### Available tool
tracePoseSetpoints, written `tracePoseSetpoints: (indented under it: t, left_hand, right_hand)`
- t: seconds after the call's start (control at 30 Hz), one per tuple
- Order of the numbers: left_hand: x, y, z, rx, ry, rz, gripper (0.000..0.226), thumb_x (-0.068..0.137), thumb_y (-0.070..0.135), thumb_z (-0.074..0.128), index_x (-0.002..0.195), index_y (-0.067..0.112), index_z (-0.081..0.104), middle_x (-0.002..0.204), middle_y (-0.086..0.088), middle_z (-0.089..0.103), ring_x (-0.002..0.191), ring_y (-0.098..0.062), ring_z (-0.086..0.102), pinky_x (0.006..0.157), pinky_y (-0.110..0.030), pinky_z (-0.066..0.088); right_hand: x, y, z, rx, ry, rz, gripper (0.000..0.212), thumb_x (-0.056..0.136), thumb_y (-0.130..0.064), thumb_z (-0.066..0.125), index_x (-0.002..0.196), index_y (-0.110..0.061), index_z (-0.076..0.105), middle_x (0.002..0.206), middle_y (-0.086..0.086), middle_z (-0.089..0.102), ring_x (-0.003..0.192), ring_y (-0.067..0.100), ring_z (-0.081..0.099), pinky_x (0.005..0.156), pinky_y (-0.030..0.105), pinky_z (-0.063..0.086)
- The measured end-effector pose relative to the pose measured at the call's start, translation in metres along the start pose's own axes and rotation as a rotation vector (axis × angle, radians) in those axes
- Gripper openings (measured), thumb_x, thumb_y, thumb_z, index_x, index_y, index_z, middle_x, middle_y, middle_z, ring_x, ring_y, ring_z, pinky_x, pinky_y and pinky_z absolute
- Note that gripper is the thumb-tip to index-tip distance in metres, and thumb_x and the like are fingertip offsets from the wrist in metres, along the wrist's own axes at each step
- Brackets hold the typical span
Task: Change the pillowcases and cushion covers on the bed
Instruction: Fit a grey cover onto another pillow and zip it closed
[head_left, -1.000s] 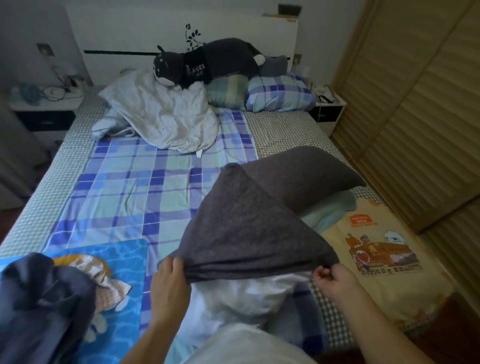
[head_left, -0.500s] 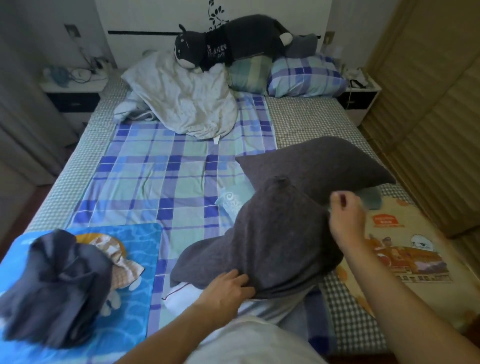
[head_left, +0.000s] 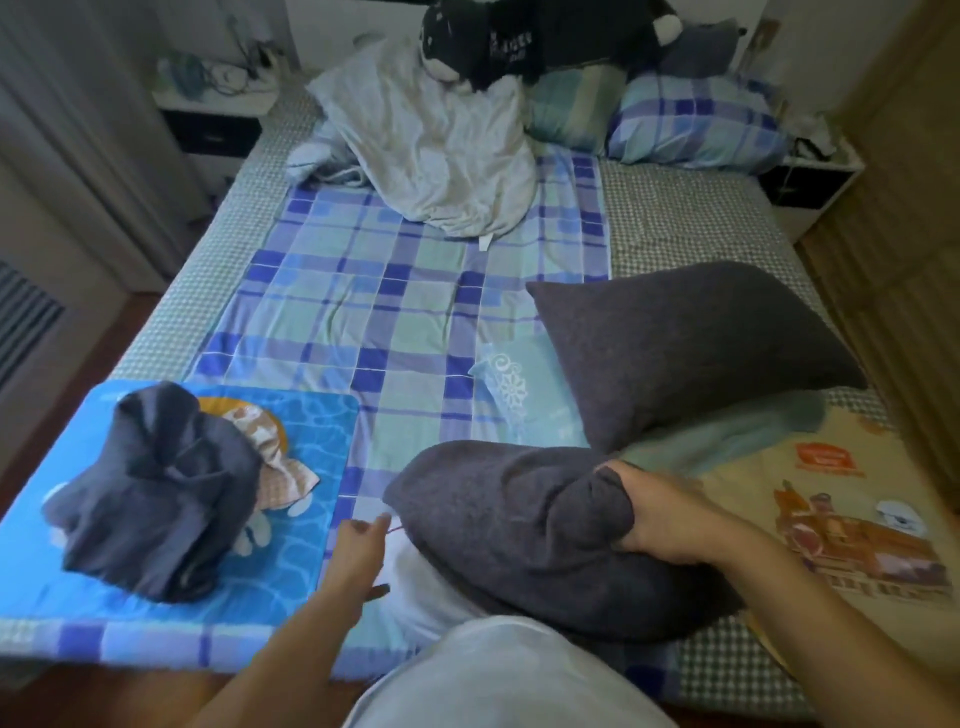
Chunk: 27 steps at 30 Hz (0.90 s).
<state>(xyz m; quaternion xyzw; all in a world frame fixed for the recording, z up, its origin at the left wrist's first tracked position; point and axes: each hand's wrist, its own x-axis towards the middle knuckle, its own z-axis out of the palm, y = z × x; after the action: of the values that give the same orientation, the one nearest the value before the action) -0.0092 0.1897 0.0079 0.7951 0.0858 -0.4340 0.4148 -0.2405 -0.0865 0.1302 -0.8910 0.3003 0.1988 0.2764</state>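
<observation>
grey pillowcase (head_left: 519, 525) half on white pillow (head_left: 415, 587) at foot of bed (head_left: 395, 291) | right hand (head_left: 670, 519) grips bunched fabric, fingers curled | left hand (head_left: 358, 545) beside open end, fingers loosely spread, holding nothing | risk — one-sided pull twists case, corner stays unfilled; pillow may slide off bed edge — nothing pins it

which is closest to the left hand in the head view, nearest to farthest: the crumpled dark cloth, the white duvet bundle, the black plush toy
From the left hand:
1. Crumpled dark cloth, just to its left on the blue mat.
2. White duvet bundle, far up the bed, middle.
3. Black plush toy, beyond the bundle, at the headboard.
</observation>
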Motion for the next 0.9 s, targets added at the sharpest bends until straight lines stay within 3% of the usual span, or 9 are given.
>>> tracePoseSetpoints:
  t: [0.07, 0.2, 0.3, 0.43, 0.5, 0.6, 0.7, 0.8, 0.9]
  left_hand:
    - [0.003, 0.007, -0.006, -0.234, -0.211, -0.355, 0.071, 0.080, 0.073, 0.065, 0.120, 0.016, 0.053, 0.123, -0.016, 0.056, 0.109, -0.041, 0.061, 0.075, -0.059, 0.059]
    - [0.022, 0.004, 0.007, -0.205, -0.322, -0.592, 0.102, 0.053, 0.063, 0.091, 0.129, 0.008, 0.050, 0.128, -0.023, 0.059, 0.110, -0.052, 0.058, 0.076, -0.072, 0.052]
    - [0.020, -0.005, 0.016, -0.175, -0.339, -0.534, 0.066, 0.074, 0.038, 0.084, 0.126, 0.003, 0.065, 0.107, -0.021, 0.072, 0.097, -0.041, 0.068, 0.086, -0.058, 0.056]
    - [0.013, 0.045, -0.012, -0.464, -0.266, -0.301, 0.012, 0.095, 0.009, 0.059, 0.095, 0.001, 0.068, 0.068, -0.015, 0.073, 0.054, -0.027, 0.070, 0.047, -0.040, 0.058]
    - [0.018, 0.094, -0.046, -0.573, -0.194, -0.054, 0.015, 0.094, -0.001, 0.050, 0.086, 0.005, 0.062, 0.062, -0.010, 0.068, 0.048, -0.022, 0.066, 0.044, -0.031, 0.056]
    - [0.020, 0.152, -0.098, -0.751, -0.117, 0.332, 0.028, 0.090, -0.001, 0.057, 0.117, 0.001, 0.063, 0.097, -0.017, 0.071, 0.078, -0.025, 0.072, 0.067, -0.037, 0.062]
    - [0.025, 0.155, -0.141, -0.756, -0.060, 0.523, 0.051, 0.089, 0.000, 0.062, 0.138, 0.012, 0.056, 0.124, -0.017, 0.068, 0.108, -0.032, 0.069, 0.088, -0.051, 0.057]
    - [0.044, 0.095, -0.145, -0.502, -0.042, 0.453, 0.045, 0.086, -0.007, 0.059, 0.126, 0.011, 0.060, 0.120, -0.027, 0.066, 0.096, -0.031, 0.070, 0.080, -0.048, 0.054]
    - [0.059, -0.022, -0.112, 0.019, -0.040, 0.087, 0.017, 0.093, 0.003, 0.057, 0.104, 0.016, 0.062, 0.085, -0.013, 0.065, 0.074, -0.021, 0.065, 0.059, -0.023, 0.044]
  right_hand:
    - [-0.018, -0.016, 0.003, 0.136, 0.039, -0.104, 0.057, 0.059, -0.045, 0.082, 0.109, -0.040, 0.055, 0.109, -0.016, 0.068, 0.102, 0.008, 0.065, 0.086, 0.037, 0.053]
    - [-0.052, -0.069, -0.016, 0.321, 0.004, -0.372, 0.031, 0.072, -0.029, 0.086, 0.094, -0.025, 0.066, 0.094, -0.013, 0.071, 0.090, 0.003, 0.067, 0.082, 0.032, 0.053]
    - [-0.067, -0.095, -0.030, 0.340, 0.030, -0.501, 0.017, 0.080, -0.026, 0.081, 0.091, -0.023, 0.067, 0.092, -0.011, 0.072, 0.090, 0.004, 0.068, 0.081, 0.037, 0.054]
    - [-0.078, -0.101, -0.058, 0.307, 0.149, -0.536, 0.014, 0.080, -0.013, 0.077, 0.087, -0.022, 0.068, 0.088, -0.011, 0.070, 0.085, 0.005, 0.068, 0.077, 0.032, 0.054]
    - [-0.082, -0.107, -0.067, 0.195, 0.242, -0.601, 0.024, 0.076, -0.005, 0.073, 0.087, -0.025, 0.066, 0.087, -0.012, 0.066, 0.083, 0.004, 0.065, 0.074, 0.030, 0.053]
    - [-0.080, -0.137, -0.048, -0.017, 0.294, -0.706, 0.030, 0.069, -0.008, 0.067, 0.086, -0.032, 0.057, 0.085, -0.013, 0.051, 0.077, 0.010, 0.056, 0.066, 0.030, 0.045]
    - [-0.050, -0.151, 0.018, -0.274, 0.352, -0.751, 0.033, 0.062, -0.013, 0.070, 0.087, -0.030, 0.055, 0.085, -0.007, 0.045, 0.076, 0.018, 0.049, 0.060, 0.035, 0.036]
    - [-0.014, -0.104, 0.084, -0.413, 0.363, -0.571, 0.031, 0.061, -0.019, 0.071, 0.081, -0.031, 0.051, 0.083, -0.005, 0.046, 0.075, 0.020, 0.047, 0.059, 0.035, 0.032]
    - [-0.015, -0.016, 0.144, -0.550, 0.281, -0.378, 0.013, 0.069, -0.031, 0.059, 0.083, -0.030, 0.056, 0.087, -0.001, 0.056, 0.078, 0.024, 0.051, 0.068, 0.038, 0.033]
